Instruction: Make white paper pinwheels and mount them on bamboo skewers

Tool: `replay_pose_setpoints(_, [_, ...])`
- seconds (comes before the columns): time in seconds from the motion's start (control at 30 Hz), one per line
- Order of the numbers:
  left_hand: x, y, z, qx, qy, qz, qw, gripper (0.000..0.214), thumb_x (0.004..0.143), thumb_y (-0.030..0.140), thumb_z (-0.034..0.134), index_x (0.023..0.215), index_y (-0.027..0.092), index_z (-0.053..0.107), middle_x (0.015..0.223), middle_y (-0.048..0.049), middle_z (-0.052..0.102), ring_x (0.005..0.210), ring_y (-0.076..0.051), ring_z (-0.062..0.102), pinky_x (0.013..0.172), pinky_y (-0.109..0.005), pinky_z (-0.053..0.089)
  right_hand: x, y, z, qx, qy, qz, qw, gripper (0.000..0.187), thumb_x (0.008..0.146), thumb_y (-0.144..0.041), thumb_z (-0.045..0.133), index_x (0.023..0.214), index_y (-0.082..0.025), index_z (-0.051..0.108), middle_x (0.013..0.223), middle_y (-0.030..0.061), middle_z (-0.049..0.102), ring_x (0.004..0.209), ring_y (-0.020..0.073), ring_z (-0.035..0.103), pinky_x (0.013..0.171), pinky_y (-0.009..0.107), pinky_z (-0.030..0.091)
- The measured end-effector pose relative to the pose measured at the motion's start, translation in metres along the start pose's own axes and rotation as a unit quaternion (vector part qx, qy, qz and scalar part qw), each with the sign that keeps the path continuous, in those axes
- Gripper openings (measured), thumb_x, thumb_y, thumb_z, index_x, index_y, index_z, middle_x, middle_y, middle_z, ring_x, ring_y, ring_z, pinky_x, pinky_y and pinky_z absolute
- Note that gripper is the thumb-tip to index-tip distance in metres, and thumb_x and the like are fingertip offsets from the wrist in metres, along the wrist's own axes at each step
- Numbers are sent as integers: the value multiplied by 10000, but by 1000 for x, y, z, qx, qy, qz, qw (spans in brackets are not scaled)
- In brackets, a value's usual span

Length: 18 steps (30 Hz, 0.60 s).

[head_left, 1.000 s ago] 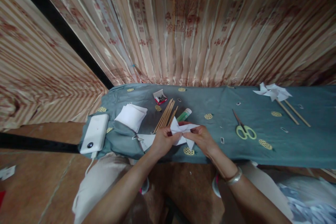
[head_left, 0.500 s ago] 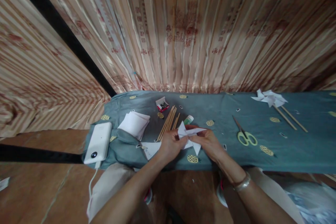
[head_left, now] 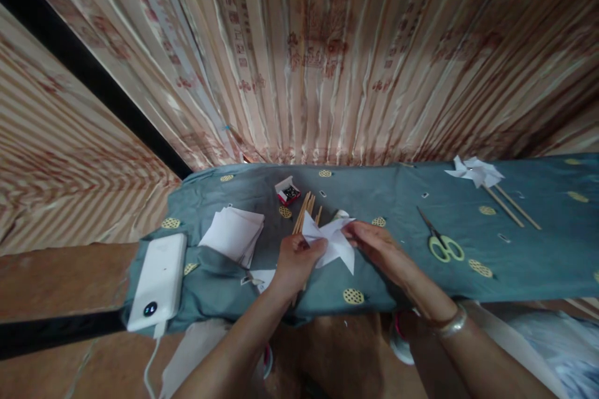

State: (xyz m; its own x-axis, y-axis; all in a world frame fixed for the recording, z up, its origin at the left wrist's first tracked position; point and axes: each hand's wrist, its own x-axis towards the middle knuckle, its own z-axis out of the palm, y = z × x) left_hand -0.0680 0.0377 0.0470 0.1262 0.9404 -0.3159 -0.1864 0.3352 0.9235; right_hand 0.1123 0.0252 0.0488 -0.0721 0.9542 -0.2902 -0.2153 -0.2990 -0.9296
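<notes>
A folded white paper pinwheel (head_left: 334,242) is pinched between the thumb and fingers of my left hand (head_left: 299,259). My right hand (head_left: 377,243) is at the pinwheel's right side, its fingers stretched toward the upper right blade; the fingertips are partly hidden there. Behind the pinwheel and my left hand lie several thin wooden sticks (head_left: 304,209). A whitish tube end (head_left: 341,214) shows just past the blades. Part of a white paper piece (head_left: 264,277) lies beside my left wrist.
A stack of white paper squares (head_left: 233,234) and a white power bank (head_left: 159,277) with a cable lie left on the cloth-covered table (head_left: 388,287). A small red-and-white box (head_left: 287,191) of dark bits stands behind. Scissors (head_left: 442,243) and finished pinwheels on sticks (head_left: 477,172) lie right.
My right hand has loosened from the pinwheel's middle and drawn to its right side. My left hand keeps hold, and the pinwheel shows more of its face. The view has shifted slightly.
</notes>
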Motion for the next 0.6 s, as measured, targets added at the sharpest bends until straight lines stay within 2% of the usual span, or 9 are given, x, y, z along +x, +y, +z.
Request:
replay_pose_setpoints(0.17, [12, 23, -18, -88, 60, 27, 994, 243, 507, 329, 822, 629, 141, 727, 588, -19, 686, 555, -146, 600, 570, -253, 465, 15, 1, -3, -7, 61, -34, 998, 377, 704, -559, 769, 867, -220, 778, 971, 72, 768, 899, 191, 671, 803, 307, 507])
replay_pose_setpoints(0.33, [28, 51, -52, -164, 151, 90, 971, 274, 458, 307, 863, 579, 139, 683, 523, 16, 648, 463, -94, 547, 502, -210, 429, 32, 7, 3, -112, 95, -90, 985, 360, 646, -538, 806, 792, -213, 757, 852, 51, 758, 775, 185, 648, 773, 331, 509])
replay_pose_setpoints(0.4, [29, 59, -61, -185, 172, 104, 962, 296, 447, 296, 877, 611, 139, 688, 563, 14, 672, 479, -94, 569, 509, -203, 445, 39, 8, 8, -159, 98, -117, 975, 326, 677, -523, 776, 790, -219, 748, 877, 53, 752, 788, 202, 654, 777, 358, 517])
replay_pose_setpoints(0.5, [26, 68, -68, -210, 180, 108, 955, 322, 480, 315, 872, 695, 142, 706, 602, 10, 691, 524, -117, 620, 560, -223, 501, 48, 3, 18, -270, 85, -187, 941, 192, 773, -424, 693, 794, -238, 738, 1051, 65, 731, 965, 244, 664, 899, 421, 500])
replay_pose_setpoints(0.6, [24, 71, -68, -223, 178, 106, 952, 334, 491, 326, 867, 716, 140, 703, 592, 10, 682, 548, -139, 647, 570, -237, 522, 64, -8, 31, -409, 52, -247, 877, 130, 826, -280, 616, 839, -233, 737, 1235, 98, 665, 1168, 276, 603, 1039, 487, 418])
